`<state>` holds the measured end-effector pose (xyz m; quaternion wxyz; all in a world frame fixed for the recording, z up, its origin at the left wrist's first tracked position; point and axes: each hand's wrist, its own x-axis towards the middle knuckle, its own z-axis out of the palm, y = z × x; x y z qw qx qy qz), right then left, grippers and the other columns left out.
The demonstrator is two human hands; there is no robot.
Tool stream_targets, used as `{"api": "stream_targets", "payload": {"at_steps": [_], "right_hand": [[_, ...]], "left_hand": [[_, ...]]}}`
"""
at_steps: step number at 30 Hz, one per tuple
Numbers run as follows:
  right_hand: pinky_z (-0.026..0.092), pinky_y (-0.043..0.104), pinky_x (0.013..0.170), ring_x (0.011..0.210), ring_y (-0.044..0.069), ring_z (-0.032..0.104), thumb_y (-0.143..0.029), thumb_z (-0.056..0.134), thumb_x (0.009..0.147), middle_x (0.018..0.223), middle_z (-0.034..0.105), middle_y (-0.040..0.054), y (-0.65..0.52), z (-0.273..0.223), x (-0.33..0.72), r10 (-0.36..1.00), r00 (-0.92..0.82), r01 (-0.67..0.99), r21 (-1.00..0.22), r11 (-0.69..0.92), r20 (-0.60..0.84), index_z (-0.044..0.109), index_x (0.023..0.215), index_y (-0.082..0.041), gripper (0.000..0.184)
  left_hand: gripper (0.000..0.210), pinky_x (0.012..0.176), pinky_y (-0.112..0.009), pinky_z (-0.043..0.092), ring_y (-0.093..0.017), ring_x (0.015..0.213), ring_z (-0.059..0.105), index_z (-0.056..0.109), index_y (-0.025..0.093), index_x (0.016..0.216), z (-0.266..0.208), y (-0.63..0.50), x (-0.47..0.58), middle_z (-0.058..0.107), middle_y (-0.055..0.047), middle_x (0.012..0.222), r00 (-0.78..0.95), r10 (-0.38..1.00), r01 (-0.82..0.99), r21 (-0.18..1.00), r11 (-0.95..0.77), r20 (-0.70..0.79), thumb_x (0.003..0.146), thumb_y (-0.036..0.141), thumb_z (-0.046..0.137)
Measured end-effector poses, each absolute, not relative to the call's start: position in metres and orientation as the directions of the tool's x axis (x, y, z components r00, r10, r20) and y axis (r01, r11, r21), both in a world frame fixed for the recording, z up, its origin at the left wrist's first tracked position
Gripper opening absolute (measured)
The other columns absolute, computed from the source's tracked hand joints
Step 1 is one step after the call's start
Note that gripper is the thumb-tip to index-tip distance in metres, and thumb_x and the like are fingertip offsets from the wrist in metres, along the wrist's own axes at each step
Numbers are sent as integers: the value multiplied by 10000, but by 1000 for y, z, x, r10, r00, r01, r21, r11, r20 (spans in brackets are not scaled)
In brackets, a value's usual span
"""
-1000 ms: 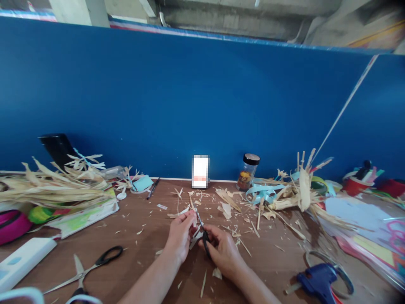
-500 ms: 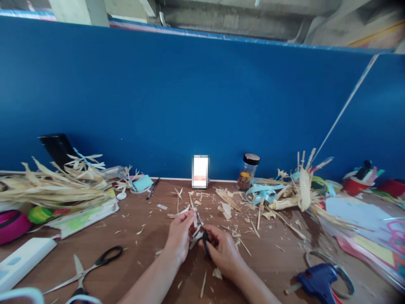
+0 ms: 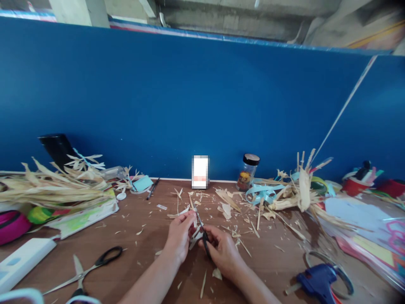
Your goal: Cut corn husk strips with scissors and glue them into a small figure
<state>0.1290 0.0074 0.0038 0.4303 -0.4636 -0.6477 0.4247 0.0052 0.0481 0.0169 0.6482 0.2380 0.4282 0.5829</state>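
My right hand (image 3: pixel 220 248) is closed round the black handles of a pair of scissors (image 3: pixel 200 220), whose blades point up and away from me. Close beside it, my left hand (image 3: pixel 182 234) pinches a pale strip of dried husk (image 3: pixel 194 238). The scissor blades lie right at the left fingertips, against the strip; whether they are cutting into it I cannot tell. Loose husk scraps (image 3: pixel 226 210) are scattered on the brown table (image 3: pixel 136 270) around both hands.
Open scissors (image 3: pixel 80 275) and a white power strip (image 3: pixel 23 261) lie left. Dried husks (image 3: pixel 57 190) are heaped beyond them. A lidded jar (image 3: pixel 246 173) stands near the blue partition (image 3: pixel 202 93). Light-blue ribbon (image 3: pixel 264 192), a husk bundle (image 3: pixel 304 190) and a blue glue gun (image 3: pixel 318 282) are right.
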Motion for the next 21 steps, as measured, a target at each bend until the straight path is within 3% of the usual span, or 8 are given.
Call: {"api": "stream_targets", "payload": {"at_steps": [7,21], "right_hand": [[379,202,531,571,117,477,-234,546,758,661,583,-16,9,0,130,966,-202,238,-949,205,158,612,1018,-187,273],[342,186,480,520,95,448,-208,525,767,588,527,-40,15,-9,130,982,-154,81,-989,126,113,564,1008,-164,247]], "left_hand": [[221,451,-184,381,-61,460,470,603,123,678,17,48,5,547,26,552,-39,962,-545,813,207,-271,550,253,728],[213,428,-134,344,-25,430,419,598,117,702,18,47,3,482,55,498,1,957,-496,831,251,-289,599,271,703]]}}
